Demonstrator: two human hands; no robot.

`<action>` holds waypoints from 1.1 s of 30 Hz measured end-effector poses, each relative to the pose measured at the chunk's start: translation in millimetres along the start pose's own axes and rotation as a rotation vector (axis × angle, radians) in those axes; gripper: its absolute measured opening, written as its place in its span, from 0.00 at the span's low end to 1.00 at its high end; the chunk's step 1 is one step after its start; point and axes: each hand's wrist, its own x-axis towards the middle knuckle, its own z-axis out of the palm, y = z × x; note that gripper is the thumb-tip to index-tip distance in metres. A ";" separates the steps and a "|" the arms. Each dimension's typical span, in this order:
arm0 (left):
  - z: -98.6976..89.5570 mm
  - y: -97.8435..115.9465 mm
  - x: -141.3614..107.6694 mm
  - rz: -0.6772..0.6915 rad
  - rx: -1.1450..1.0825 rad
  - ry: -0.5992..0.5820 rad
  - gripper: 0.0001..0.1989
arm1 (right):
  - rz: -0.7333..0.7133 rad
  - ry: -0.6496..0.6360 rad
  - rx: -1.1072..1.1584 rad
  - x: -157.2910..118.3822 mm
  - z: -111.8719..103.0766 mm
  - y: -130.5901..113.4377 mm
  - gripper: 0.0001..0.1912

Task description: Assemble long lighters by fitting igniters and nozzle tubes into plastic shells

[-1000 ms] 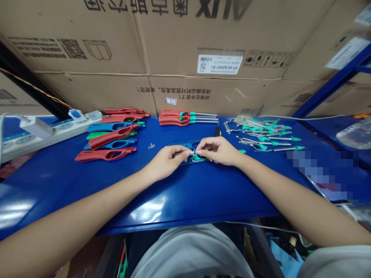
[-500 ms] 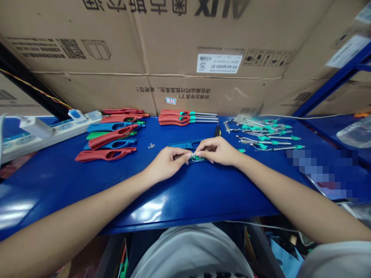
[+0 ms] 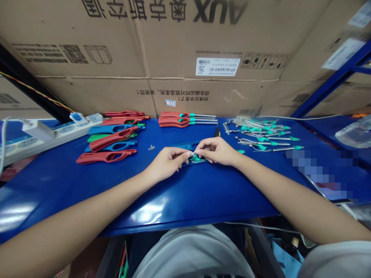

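Observation:
In the middle of the table, my left hand [image 3: 169, 163] is closed in a pinch on the end of a small lighter insert [image 3: 191, 154], pale where it shows between the fingertips. Meeting it there, my right hand [image 3: 218, 150] pinches a thin white wire at the same spot; its exact end is hidden by the fingers. Under and behind both hands lies a blue lighter shell half [image 3: 185, 146]. A green lighter part [image 3: 198, 158] with a loose white wire shows below the right fingers, and a green tip [image 3: 241, 151] pokes out past the right wrist.
Red, blue and green lighter handles [image 3: 106, 156] are stacked left, near a power strip [image 3: 65, 130]. Tiny metal pieces [image 3: 151, 147] lie nearby. Red lighters with metal tubes [image 3: 174, 122] lie behind, beside a dark-and-yellow tool handle [image 3: 217, 131]. Several lighter inserts [image 3: 278, 143] are at right; cardboard [image 3: 174, 58] stands behind.
The camera view has shifted slightly. Both hands stay pinched together in nearly the same place, with slightly more of the pale piece and green part showing between the fingertips.

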 end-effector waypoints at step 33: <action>-24.0 9.7 -3.9 0.347 0.656 -0.034 0.09 | -0.015 0.026 -0.136 2.7 -7.7 2.1 0.16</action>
